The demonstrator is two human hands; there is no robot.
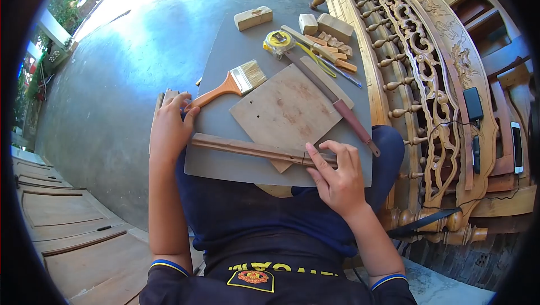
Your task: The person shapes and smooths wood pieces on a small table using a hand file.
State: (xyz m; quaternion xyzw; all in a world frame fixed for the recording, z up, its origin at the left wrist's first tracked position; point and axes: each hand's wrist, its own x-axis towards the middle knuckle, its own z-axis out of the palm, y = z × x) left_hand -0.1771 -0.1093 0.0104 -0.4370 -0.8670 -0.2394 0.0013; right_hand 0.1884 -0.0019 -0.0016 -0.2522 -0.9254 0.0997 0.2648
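A long grooved wooden strip [247, 147] lies across the near part of a grey board [225, 171]. My right hand [337, 175] touches its right end, fingers apart, the index fingertip on the strip. At the board's left edge my left hand [171, 122] is closed around wooden pieces [166, 98], which it partly hides. A brush [230, 86] with an orange handle lies beside that hand's fingertips. Beyond the strip is a square wooden panel [284, 108] with two small dark holes. A saw-like tool [349, 116] with a brown handle rests along the panel's right side.
A yellow tape measure [279, 43], a wooden block [253, 18], small wood pieces [332, 46] and a pen [343, 75] lie at the board's far side. Carved wooden furniture [413, 69] stands close on the right, with a white phone [516, 147] on it.
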